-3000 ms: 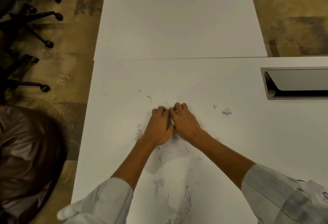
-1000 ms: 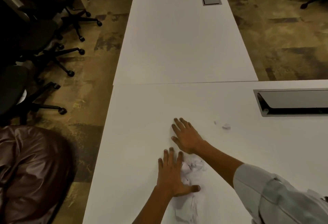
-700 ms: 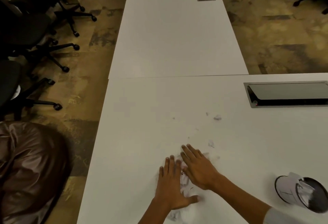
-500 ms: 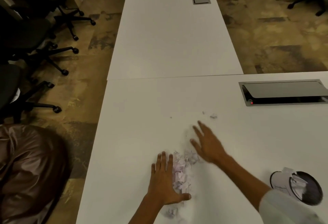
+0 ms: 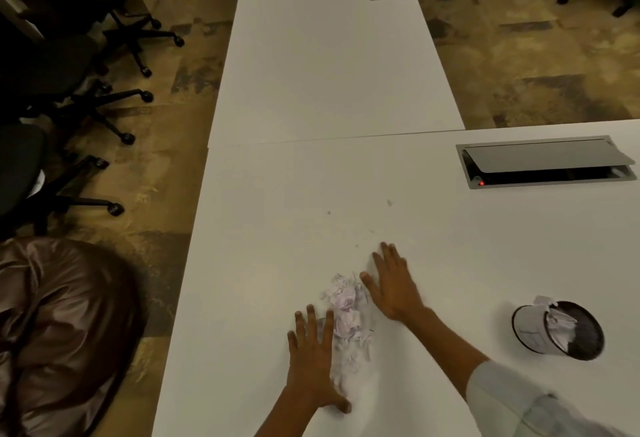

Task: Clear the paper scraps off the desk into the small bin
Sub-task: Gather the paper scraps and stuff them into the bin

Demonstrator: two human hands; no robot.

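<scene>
Surface (image 5: pixel 277 263): I see its left edge near the left hand, with floor below; wide bare room lies ahead and to the right.
Left hand (image 5: pixel 311 364): flat on the surface, fingers (image 5: pixel 309 319) a little apart, holding nothing; its right side touches the paper scraps.
Right hand (image 5: pixel 393 286): flat too, fingers spread, thumb side against the pile.
Paper scraps (image 5: pixel 346 312): a crumpled heap between both hands; some tiny bits lie further ahead.
Small bin (image 5: pixel 557 331): lying on its side, well apart to the right, paper inside.
</scene>
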